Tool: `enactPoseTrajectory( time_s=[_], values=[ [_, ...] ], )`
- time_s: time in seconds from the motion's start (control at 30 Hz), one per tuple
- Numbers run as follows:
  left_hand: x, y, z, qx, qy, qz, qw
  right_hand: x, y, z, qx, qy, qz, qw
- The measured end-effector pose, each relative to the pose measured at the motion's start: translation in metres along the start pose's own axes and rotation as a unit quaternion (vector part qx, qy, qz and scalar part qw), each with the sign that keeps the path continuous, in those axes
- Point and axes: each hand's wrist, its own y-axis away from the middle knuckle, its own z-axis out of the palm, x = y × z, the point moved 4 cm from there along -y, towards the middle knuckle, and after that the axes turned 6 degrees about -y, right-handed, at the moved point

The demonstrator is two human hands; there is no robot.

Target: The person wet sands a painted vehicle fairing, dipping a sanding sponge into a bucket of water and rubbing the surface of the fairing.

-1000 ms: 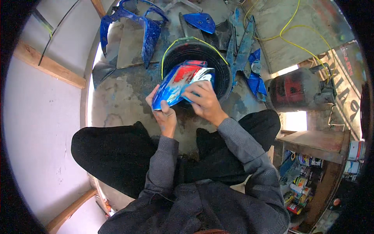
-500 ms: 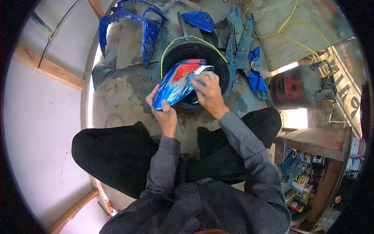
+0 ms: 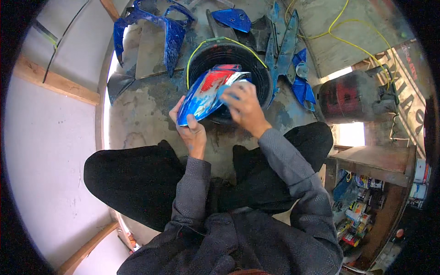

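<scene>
A glossy motorcycle body panel (image 3: 196, 101), blue with red and worn whitish patches, is tilted over a black bucket (image 3: 259, 64). My left hand (image 3: 191, 133) is closed on its near lower end, thumb on top and fingers along the left side. My right hand (image 3: 247, 108) presses a small blue pad (image 3: 222, 97) against the panel's right side. The fingers are bent over the pad and partly blurred, so its exact kind cannot be made out. The bucket's inside is mostly hidden beneath the panel.
Blue fairing pieces lie beyond the bucket: a large frame-like one (image 3: 174, 46), a small panel (image 3: 232, 20) and long strips (image 3: 288, 46). A dark red-and-black tank (image 3: 341, 97) sits at right, near a wooden shelf (image 3: 373, 160) with several cans. A yellow hose (image 3: 331, 31) runs behind.
My right hand has shifted slightly left and down along the panel with the blue pad. My left hand keeps its hold, and the whole view has moved a little.
</scene>
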Motion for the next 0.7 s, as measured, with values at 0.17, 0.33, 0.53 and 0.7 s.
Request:
enactPoseTrajectory(
  time_s=[0.17,0.33,0.53,0.7],
  values=[
    [-0.004,-0.002,-0.002,0.007,-0.024,0.0,1.0,-0.001,-0.006,0.001,-0.016,-0.022,0.012,1.0],
    [-0.006,0.0,0.001,0.003,-0.015,0.007,1.0,0.021,-0.01,-0.008,-0.036,0.042,0.0,0.998],
    [-0.003,0.0,-0.003,0.009,-0.012,-0.004,1.0,-0.017,-0.015,0.001,-0.047,-0.044,-0.051,0.997],
    [-0.002,0.0,0.002,0.005,-0.015,-0.013,1.0,0.016,-0.011,-0.004,-0.026,0.046,-0.007,0.999]
  ],
)
